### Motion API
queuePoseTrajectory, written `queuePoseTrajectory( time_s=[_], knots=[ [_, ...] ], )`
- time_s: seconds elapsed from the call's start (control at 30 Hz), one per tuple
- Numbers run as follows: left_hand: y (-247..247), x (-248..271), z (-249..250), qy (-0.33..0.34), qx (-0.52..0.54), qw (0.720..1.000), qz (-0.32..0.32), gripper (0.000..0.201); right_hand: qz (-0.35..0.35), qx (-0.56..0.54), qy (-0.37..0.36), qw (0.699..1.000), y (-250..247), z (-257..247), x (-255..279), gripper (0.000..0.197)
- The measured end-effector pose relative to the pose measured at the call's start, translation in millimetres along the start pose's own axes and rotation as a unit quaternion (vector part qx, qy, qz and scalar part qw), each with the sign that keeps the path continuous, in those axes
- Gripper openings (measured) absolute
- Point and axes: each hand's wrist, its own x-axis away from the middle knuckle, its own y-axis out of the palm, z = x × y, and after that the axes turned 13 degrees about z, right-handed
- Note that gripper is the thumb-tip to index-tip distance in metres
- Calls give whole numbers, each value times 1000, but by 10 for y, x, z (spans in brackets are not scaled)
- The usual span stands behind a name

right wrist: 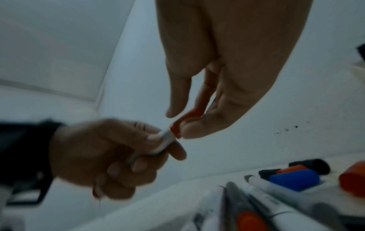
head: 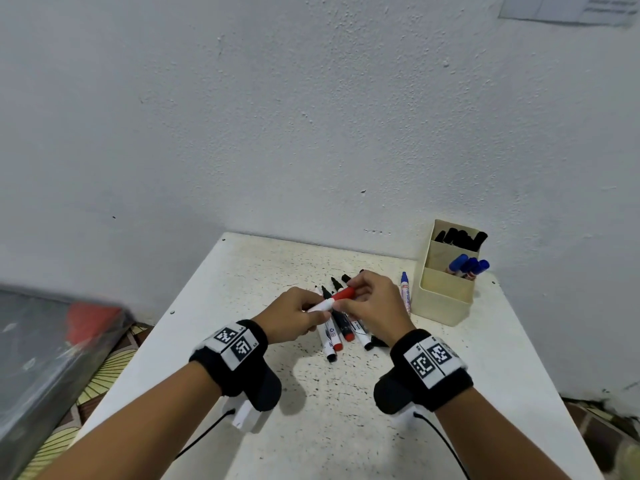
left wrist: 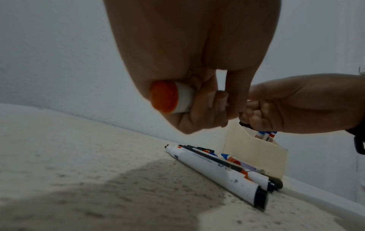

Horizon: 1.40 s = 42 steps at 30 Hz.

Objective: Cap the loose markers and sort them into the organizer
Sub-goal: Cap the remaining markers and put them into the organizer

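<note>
The red marker (head: 333, 299) is held above the worktop (head: 346, 410), its long axis running left-low to right-high; the left hand (head: 294, 318) grips the white barrel; the right hand (head: 372, 301) pinches the red cap (head: 344, 293), seated or nearly so; the organizer (head: 446, 292) stands to the right, nearer the right hand.

A white table (head: 450, 393), speckled with black marks, is standing against a rough white wall (head: 277, 116). A sheet of paper (head: 568, 8) is hanging on that wall at the upper right. At the left, a blurred dark grey slab (head: 45, 351) with a red patch is lying over a patterned floor (head: 104, 368).
</note>
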Motion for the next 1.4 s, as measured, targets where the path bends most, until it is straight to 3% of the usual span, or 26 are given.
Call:
queuePoseTrajectory(
  time_s=[0.2,0.37,0.43,0.57,0.67,0.73,0.8,0.83,0.9,0.97,1.0,1.13,1.27,1.4],
  knots=[
    [-89,41,9,22,12,1000,-12,23,-66,-191,105,974,-1,-47,11,12],
    [-178,62,56,56,-18,998,-18,21,-127,-180,103,970,-14,-108,2,12],
    [-208,59,47,83,-67,994,-23,24,-149,-151,96,972,-13,-130,2,11],
    [-209,56,73,169,-244,955,-9,33,-154,-143,109,972,21,-129,31,7],
    [-311,28,95,75,-91,990,-79,27,-113,-165,41,979,87,-111,111,8],
    [-409,20,97,-24,39,988,-148,21,-84,-166,-23,982,132,-112,183,8],
    [-460,26,91,-70,103,976,-177,16,-67,-153,-65,984,156,-120,224,7],
    [-445,21,97,-53,88,981,-165,17,-61,-144,-72,985,155,-128,229,6],
    [-362,16,112,69,-73,991,-87,31,-48,-136,-35,989,138,-124,188,9],
    [-252,8,119,173,-231,957,3,42,-39,-150,42,987,124,-113,149,16],
    [-216,7,119,188,-237,953,25,44,-37,-156,62,985,120,-116,138,18],
    [-281,-57,100,137,-104,985,-28,37,-53,-135,0,989,91,-154,140,11],
    [-301,3,162,88,-10,994,-67,31,-128,-199,23,971,-93,-203,95,14],
    [-259,3,159,87,-9,993,-75,26,-131,-163,7,978,-184,-240,75,16]
  ],
)
